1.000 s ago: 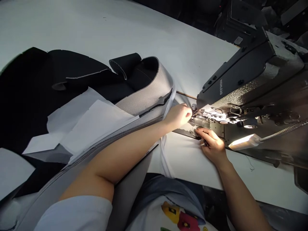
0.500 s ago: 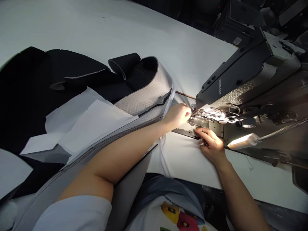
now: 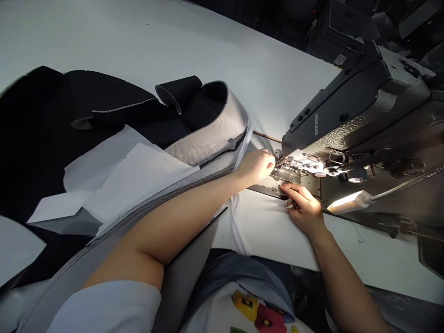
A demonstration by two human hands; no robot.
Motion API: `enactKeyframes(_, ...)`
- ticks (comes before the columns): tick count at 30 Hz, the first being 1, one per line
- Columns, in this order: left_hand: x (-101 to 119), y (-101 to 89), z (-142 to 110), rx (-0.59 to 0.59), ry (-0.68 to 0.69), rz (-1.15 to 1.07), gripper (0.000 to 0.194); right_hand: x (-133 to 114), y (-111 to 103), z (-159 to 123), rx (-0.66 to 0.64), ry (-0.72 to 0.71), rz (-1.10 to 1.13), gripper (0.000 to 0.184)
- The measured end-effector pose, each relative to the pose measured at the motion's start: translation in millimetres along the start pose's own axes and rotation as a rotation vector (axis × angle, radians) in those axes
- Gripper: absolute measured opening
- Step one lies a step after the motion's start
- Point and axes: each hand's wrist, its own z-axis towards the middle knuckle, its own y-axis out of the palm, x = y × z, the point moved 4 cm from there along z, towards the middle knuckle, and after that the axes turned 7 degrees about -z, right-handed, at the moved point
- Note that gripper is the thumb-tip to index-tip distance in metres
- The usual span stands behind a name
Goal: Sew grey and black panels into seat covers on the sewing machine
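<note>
My left hand point(image 3: 255, 165) is closed in a pinch just left of the needle area of the sewing machine point(image 3: 342, 108); what its fingers hold is hidden. On the near side of the machine bed point(image 3: 268, 188), my right hand point(image 3: 307, 209) is curled with its index fingertip on the plate. A small metallic object point(image 3: 290, 204) shows under its fingers, too small to name. Beside my left wrist, grey mesh fabric point(image 3: 208, 121) curves up with a white strip point(image 3: 245, 143) along its edge. The strip hangs down over the table edge.
Black fabric point(image 3: 114, 95) and white sheet-like pieces point(image 3: 138, 178) are heaped on the left of the white table point(image 3: 263, 69). A lit lamp point(image 3: 350, 203) on a flexible neck sits close to my right hand. Dark boxes point(image 3: 347, 27) stand beyond the table.
</note>
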Motion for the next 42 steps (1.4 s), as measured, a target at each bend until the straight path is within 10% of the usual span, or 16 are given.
enactKeyframes(23, 3, -0.3, 0, 0.009, -0.012, -0.009, 0.022, -4, 0, 5, 0.059, 0.102, -0.022, 0.055)
enactKeyframes(27, 4, -1.0, -4, 0.017, -0.024, -0.111, 0.018, -13, -3, 10, 0.122, 0.401, 0.347, 0.028)
enactKeyframes(33, 2, -3.1, -7, 0.046, -0.041, -0.301, 0.014, -43, 10, 22, -0.164, 0.926, 1.459, 0.064)
enactKeyframes(42, 11, -1.2, -9, 0.0, -0.021, -0.237, 0.015, -44, 15, 35, -0.025, 1.125, 1.519, 0.039)
